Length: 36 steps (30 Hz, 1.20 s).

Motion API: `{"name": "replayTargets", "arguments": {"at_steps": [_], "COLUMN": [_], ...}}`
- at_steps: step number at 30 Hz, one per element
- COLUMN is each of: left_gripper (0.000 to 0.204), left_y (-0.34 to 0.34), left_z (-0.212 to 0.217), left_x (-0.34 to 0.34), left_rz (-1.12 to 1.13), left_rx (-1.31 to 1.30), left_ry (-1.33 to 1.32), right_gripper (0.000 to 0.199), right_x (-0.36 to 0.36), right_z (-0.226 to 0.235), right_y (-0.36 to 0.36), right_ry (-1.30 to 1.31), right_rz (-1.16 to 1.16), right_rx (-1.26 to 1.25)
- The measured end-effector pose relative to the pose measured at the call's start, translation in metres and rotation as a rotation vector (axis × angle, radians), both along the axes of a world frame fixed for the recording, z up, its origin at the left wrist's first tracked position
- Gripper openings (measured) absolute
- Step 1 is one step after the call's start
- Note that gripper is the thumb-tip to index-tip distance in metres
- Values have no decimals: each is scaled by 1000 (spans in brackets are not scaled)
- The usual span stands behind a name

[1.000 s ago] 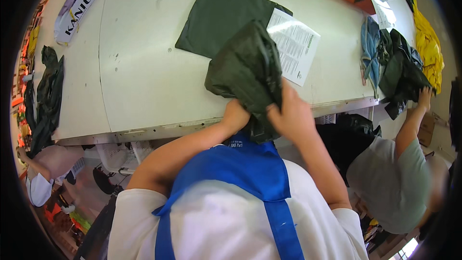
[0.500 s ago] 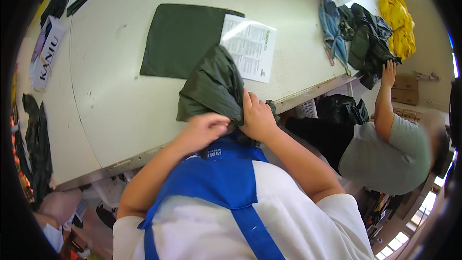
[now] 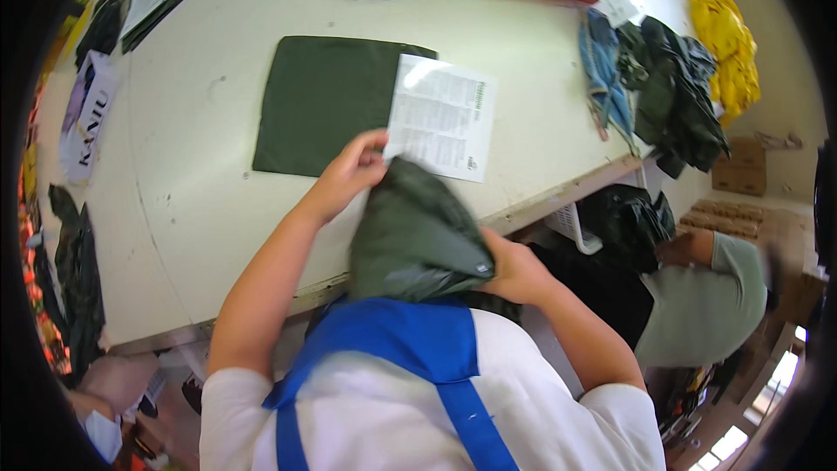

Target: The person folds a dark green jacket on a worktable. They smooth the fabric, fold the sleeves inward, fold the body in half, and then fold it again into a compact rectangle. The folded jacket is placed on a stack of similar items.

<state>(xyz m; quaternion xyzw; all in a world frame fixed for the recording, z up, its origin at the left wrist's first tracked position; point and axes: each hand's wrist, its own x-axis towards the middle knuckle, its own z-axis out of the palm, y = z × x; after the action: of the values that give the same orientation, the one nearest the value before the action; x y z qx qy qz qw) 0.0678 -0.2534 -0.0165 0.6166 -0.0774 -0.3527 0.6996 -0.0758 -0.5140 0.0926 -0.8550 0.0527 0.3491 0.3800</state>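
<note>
The right hand (image 3: 514, 269) clasps the lower side of a bunched dark green garment (image 3: 418, 231) at the counter (image 3: 209, 235) edge. The left hand (image 3: 349, 174) pinches its upper end. Its long axis runs near to far, towards a printed sheet (image 3: 443, 118).

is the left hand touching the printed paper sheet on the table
Touching: the head view shows the left hand with its fingertips pinching the lower corner of the printed paper sheet.

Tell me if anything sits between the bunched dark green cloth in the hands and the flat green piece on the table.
Only the printed sheet: it overlaps the flat green piece's right edge, just beyond the bunched cloth and the left hand.
</note>
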Motion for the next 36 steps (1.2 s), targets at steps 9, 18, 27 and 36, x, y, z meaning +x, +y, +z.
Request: {"name": "replayTargets", "arguments": {"at_steps": [9, 18, 27, 36], "left_gripper": [37, 38, 48, 75], "left_y": [-28, -8, 10, -1], "left_z": [-43, -13, -60, -21], "left_x": [18, -56, -56, -57], "left_rz": [-140, -35, 122, -25], "left_rx": [1107, 1058, 971, 1194], "left_ry": [-900, -1051, -842, -719], "right_gripper": [76, 70, 70, 71], "right_x": [57, 111, 115, 113], "right_z": [12, -50, -75, -75], "right_y": [-82, -70, -64, -65], "right_ry": [-250, -255, -306, -287], "right_rz": [-369, -541, -477, -467], "right_rx": [-176, -6, -151, -154]}}
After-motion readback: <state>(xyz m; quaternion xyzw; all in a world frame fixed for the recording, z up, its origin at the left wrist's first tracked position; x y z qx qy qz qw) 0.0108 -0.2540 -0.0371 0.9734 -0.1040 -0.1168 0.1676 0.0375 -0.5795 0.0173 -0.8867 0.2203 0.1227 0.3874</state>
